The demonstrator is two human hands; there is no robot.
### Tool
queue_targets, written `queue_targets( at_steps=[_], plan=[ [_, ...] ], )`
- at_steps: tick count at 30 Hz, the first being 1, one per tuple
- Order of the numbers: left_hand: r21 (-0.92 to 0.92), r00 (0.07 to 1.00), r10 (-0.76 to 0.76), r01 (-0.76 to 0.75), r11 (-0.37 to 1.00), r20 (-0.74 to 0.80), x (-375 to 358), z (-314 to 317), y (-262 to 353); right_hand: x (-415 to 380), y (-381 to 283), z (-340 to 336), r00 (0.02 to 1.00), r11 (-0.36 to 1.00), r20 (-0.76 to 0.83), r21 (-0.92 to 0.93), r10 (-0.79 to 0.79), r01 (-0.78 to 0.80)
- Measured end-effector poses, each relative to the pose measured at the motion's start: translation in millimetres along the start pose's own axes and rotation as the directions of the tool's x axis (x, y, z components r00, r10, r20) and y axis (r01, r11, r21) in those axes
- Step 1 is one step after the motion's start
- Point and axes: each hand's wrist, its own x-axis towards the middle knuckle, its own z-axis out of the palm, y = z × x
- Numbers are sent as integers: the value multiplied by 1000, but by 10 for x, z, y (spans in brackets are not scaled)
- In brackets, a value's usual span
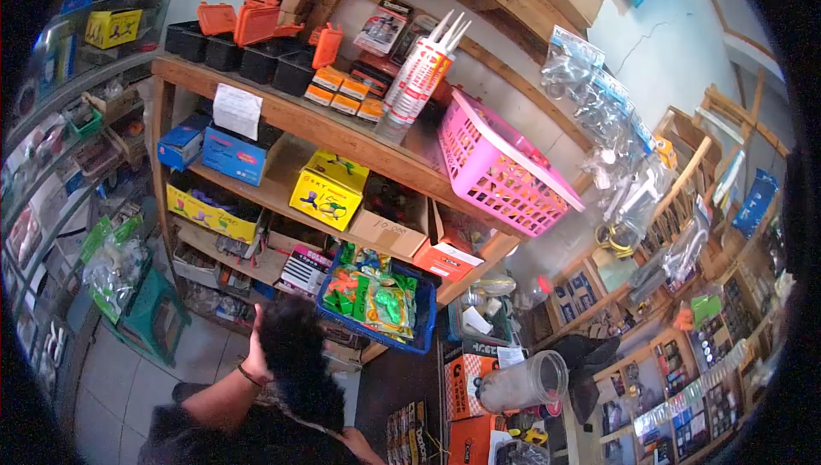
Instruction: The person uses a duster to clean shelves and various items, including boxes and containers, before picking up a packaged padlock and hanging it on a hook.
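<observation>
Neither my left hand nor my right hand shows in the head view. Below me is another person in a dark shirt (248, 435), with dark hair (299, 345) towards me. That person's raised hand (258, 349) is beside the hair, a band round its wrist; part of the other arm (359, 446) shows at the bottom edge. A blue basket (423, 343) of green and orange packets is just beyond the hair. Above it, a wooden shelf (342, 127) carries several white tubes with nozzles (419, 76) and a tilted pink basket (505, 174).
Yellow box (329, 189) and blue box (233, 157) stand on the middle shelf. A green plastic stool (154, 315) with bagged goods is at left. At right are a clear jar (522, 384), orange boxes (472, 439), hanging packets (599, 97) and wooden display racks (684, 371).
</observation>
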Motion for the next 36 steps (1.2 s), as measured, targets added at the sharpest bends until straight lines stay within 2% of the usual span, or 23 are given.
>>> queue_targets(
  at_steps=[3,5,6,7,9,10,13,15,16,17,18,19,21,24,25,27,28,29,31,32,33,35,36],
  plan=[
    [-57,985,66,-76,995,-159,-96,80,81,-149,-209,34,1000,998,5,68,9,-9],
    [452,993,107,-78,889,-39,-96,-115,184,-130,-367,42,1000,994,6,114,-3,2],
    [143,985,-15,-10,990,172,-109,-21,259,-97,-441,55,1000,990,5,139,-10,9],
    [151,995,-6,-9,989,102,-201,146,277,-59,-522,76,1000,986,4,166,-17,16],
    [-478,909,53,167,862,413,-180,28,303,4,-637,98,1000,975,-9,221,-18,19],
    [134,976,164,-145,980,-141,-184,50,328,-26,-725,148,1000,968,-21,251,-9,14],
    [524,999,24,-31,851,22,-193,-289,530,68,-624,210,995,992,60,-99,-76,82],
    [278,961,-61,-17,960,268,-183,-438,692,139,-616,391,998,996,-12,-68,-55,54],
    [818,964,131,-264,511,229,-193,-461,735,194,-676,458,997,999,-77,-47,-29,25],
    [940,897,307,-259,-223,320,-197,-468,843,312,-783,543,997,998,-75,-62,-33,29],
    [944,895,317,-255,-211,313,-251,-483,1007,419,-847,699,997,995,-49,-83,-54,50],
    [925,944,264,-271,266,200,-299,-498,1219,552,-889,847,997,991,-17,-112,-72,70],
    [309,989,58,-97,946,133,-367,-518,1631,828,-917,1046,993,977,60,-186,-98,107],
    [37,937,336,-340,940,94,-735,-229,2124,1106,-1083,1009,985,931,173,-360,4,59],
    [125,898,425,-412,903,-116,-818,-109,2265,1186,-1233,1029,973,891,214,-453,82,24],
    [152,907,417,-405,902,-59,-1006,-186,2501,1283,-1574,1096,966,788,257,-603,41,126],
    [116,896,424,-411,904,-132,-1055,-268,2589,1361,-1556,1180,909,536,379,-739,-173,409],
    [144,889,429,-451,881,163,-1000,-595,2629,1380,-1526,1222,913,542,381,-740,-149,398],
    [5,923,282,-294,956,263,-1080,-550,2866,1290,-2113,1325,941,773,318,-565,-118,288],
    [249,945,313,-327,912,94,-1094,-632,2875,1392,-1938,1344,960,814,281,-554,-15,175],
    [-34,885,337,-345,938,321,-1132,-497,2928,1442,-1871,1369,956,812,292,-557,-5,175],
    [-417,918,391,-380,826,-63,-1307,-353,3064,1485,-1817,1488,982,816,156,-577,101,8],
    [-208,894,426,-447,870,-140,-1324,-508,3104,1443,-2016,1568,973,781,141,-622,180,-55]
  ],
)
